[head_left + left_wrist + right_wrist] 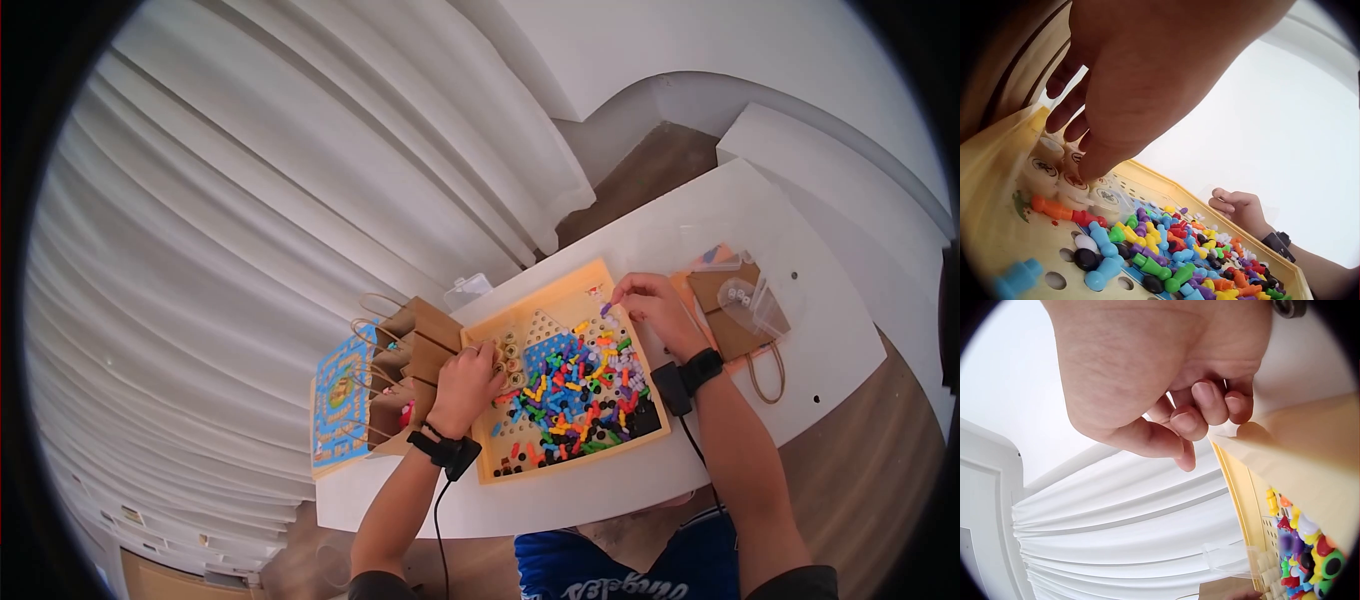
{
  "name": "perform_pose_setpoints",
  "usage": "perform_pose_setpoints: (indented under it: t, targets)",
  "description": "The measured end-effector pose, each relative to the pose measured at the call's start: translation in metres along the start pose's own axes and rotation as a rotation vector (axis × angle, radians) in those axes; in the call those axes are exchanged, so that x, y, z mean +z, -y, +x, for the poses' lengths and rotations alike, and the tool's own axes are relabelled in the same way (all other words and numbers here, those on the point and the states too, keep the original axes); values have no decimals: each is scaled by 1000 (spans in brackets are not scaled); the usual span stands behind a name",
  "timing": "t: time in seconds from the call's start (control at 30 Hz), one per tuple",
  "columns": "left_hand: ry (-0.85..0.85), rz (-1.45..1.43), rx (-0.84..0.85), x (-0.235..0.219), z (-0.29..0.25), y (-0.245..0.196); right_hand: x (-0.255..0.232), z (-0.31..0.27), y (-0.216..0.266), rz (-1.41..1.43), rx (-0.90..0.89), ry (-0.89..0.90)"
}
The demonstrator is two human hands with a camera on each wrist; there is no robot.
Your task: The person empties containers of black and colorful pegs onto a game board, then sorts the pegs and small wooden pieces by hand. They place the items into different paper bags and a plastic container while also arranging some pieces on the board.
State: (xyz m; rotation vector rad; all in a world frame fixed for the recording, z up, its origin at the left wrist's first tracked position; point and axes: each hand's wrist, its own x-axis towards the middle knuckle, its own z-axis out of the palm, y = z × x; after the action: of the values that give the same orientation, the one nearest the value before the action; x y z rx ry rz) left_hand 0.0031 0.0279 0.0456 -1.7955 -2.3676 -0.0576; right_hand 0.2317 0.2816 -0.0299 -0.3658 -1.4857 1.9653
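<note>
My left hand rests over round wooden Chinese chess pieces in a clear tray at the left of a yellow-rimmed game box. In the left wrist view its thumb touches the top of a piece while the other fingers extend loosely behind. My right hand hovers at the box's far right corner, fingers loosely bent. Just below its fingertips in the head view lies a purple peg; the left wrist view shows the peg apart from them. Many coloured pegs and black and white stones fill the box.
Brown paper bags with handles stand left of the box, beside a blue printed board. At right, a clear plastic container lies on a flat paper bag. Another clear container sits near the white curtain.
</note>
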Motion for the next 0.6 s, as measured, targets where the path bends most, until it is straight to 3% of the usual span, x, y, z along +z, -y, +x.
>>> perform_pose_setpoints:
  t: [0.4, 0.5, 0.57, 0.6]
  targets:
    - [28, -102, -27, -13, -15, -8, 0, 1, -2, -21, -20, 4]
    - [116, -284, 40, -29, -32, -25, -1, 1, -2, -21, -24, 14]
    - [501, -398, 175, -37, -44, -32, 2, 1, -1, -38, -43, -8]
    - [502, -399, 171, -43, -47, -37, 3, 1, -1, -37, -41, -5]
